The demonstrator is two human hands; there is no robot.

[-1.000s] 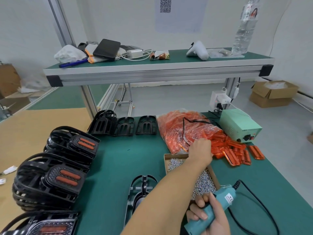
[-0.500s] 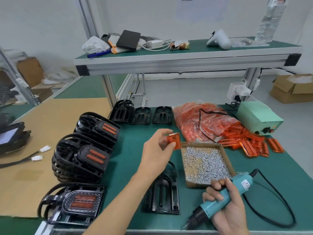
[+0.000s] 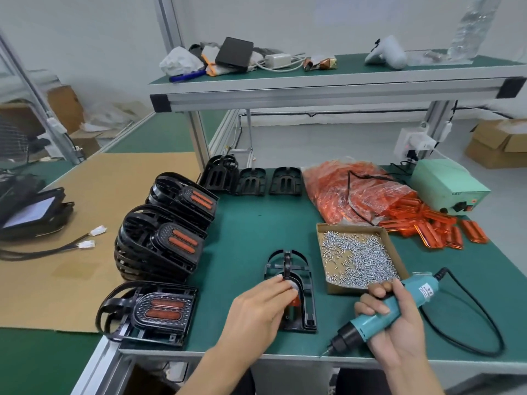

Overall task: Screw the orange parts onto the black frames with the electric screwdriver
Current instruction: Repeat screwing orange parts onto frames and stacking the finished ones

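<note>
A green-topped workbench (image 3: 256,223) is standing under an aluminium-framed upper shelf (image 3: 328,89), with white walls (image 3: 85,38) closing in behind. Cardboard boxes (image 3: 496,143) are sitting on the pale grey floor (image 3: 328,138) at right, and a brown cardboard sheet (image 3: 71,223) is lying over the bench at left.

An upper shelf (image 3: 328,81) with a green top spans the back of the bench. On it, from its left end rightward, lie a crumpled white bag (image 3: 179,62), a blue pen (image 3: 186,76) at the front edge, a black flat case (image 3: 234,54), a white charger (image 3: 277,59) with its cable, a small snack wrapper (image 3: 320,63), a white controller (image 3: 389,54) and a clear plastic bottle (image 3: 467,27). Beyond the shelf's right post, cardboard boxes (image 3: 499,143) sit on the floor. Left of the shelf, a brown cardboard sheet (image 3: 85,223) lies flat.
</note>
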